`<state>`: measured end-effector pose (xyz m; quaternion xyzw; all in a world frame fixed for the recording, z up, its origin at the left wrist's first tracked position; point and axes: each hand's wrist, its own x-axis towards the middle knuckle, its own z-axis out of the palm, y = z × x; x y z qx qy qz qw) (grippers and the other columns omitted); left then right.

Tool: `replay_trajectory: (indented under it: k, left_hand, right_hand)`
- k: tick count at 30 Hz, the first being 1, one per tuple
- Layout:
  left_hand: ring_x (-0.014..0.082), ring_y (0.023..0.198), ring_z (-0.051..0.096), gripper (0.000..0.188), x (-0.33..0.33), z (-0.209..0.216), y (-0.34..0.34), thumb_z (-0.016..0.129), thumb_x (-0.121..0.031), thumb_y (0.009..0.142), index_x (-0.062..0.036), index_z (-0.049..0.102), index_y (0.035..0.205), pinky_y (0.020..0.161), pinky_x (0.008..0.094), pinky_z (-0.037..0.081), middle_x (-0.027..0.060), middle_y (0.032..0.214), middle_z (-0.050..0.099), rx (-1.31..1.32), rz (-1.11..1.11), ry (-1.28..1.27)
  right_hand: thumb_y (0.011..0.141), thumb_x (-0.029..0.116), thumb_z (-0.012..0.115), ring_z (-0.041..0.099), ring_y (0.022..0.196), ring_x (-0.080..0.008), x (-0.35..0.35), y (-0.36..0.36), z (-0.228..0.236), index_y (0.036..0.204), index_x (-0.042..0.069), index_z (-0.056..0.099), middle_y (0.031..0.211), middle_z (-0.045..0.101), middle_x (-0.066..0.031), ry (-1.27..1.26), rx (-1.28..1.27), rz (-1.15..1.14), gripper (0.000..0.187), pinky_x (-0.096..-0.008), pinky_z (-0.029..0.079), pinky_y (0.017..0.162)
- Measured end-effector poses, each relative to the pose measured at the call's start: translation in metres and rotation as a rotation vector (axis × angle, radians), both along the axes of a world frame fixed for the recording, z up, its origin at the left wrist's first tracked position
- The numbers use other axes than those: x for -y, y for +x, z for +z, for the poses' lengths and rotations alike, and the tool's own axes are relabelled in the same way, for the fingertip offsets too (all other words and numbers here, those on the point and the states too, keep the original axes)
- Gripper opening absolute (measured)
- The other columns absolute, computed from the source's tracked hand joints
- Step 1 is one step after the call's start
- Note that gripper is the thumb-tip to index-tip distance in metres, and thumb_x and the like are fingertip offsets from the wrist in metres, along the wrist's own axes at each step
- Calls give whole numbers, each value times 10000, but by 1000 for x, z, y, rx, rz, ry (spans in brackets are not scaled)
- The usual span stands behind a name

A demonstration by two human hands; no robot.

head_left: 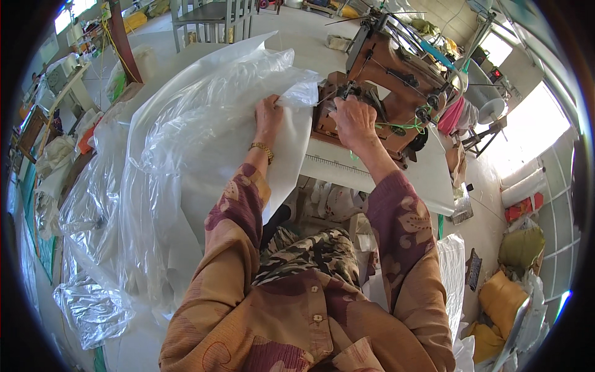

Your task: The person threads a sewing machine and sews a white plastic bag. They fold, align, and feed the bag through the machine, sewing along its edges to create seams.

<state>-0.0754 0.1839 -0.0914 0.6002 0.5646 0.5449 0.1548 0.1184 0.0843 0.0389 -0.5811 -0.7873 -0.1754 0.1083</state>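
My left hand (269, 119), with a gold bracelet at the wrist, is closed on the edge of a clear plastic sheet (204, 118). The sheet spreads in loose folds over the table to the left and hangs down toward the lower left. Right of it stands a brown industrial sewing machine (396, 77). My right hand (355, 121) is up at the machine's needle end, fingers pinched together. What those fingers grip, if anything, is hidden. A short strip of the plastic reaches toward the machine from beside my left hand.
A ruler scale (338, 167) runs along the white table's near edge. Green thread (403, 126) hangs at the machine. Beyond the table stands a grey chair (211, 18). Yellow sacks (499, 301) lie on the floor at the lower right, and a dark red post (124, 43) rises at the left.
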Motion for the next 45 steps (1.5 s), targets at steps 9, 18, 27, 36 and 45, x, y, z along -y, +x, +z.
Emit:
replay_trajectory:
  k: [9, 18, 27, 36, 45]
  left_hand:
    - [402, 810, 657, 282, -1, 0, 0, 541, -25, 734, -21, 704, 965, 743, 432, 511, 248, 833, 660, 54, -6, -17]
    - [402, 801, 657, 269, -5, -4, 2, 535, -33, 745, -15, 705, 954, 751, 426, 510, 249, 821, 658, 85, -18, -35]
    - [406, 853, 648, 301, -11, -11, 1, 538, -66, 754, -4, 696, 1003, 773, 442, 507, 263, 897, 658, -6, 5, 115]
    - [272, 815, 590, 291, -28, 25, -78, 577, -135, 809, 9, 623, 1058, 728, 377, 483, 181, 916, 635, 77, -191, 11]
    - [256, 794, 591, 317, 70, 108, -70, 744, -172, 780, -2, 626, 1019, 705, 365, 474, 117, 965, 654, -544, 43, 892]
  right_hand:
    - [772, 190, 718, 673, 840, -347, -32, -22, -7, 809, 40, 684, 856, 665, -168, 85, 87, 22, 159, -451, 525, 709]
    - [828, 211, 664, 660, 861, -328, -34, -11, -16, 953, 122, 706, 898, 665, -130, 85, -88, 60, 159, -440, 507, 706]
    - [834, 288, 683, 619, 893, -313, 65, 85, -77, 1153, 118, 635, 911, 631, -96, 169, -313, 1, 364, -412, 482, 766]
    - [825, 295, 698, 594, 978, -334, 75, 139, -127, 1156, 101, 667, 1015, 640, -137, 230, -466, 10, 385, -414, 464, 841]
    - [841, 202, 694, 562, 1024, -233, 101, 96, -122, 1117, 139, 687, 1047, 630, -66, 673, -396, 100, 283, -420, 352, 936]
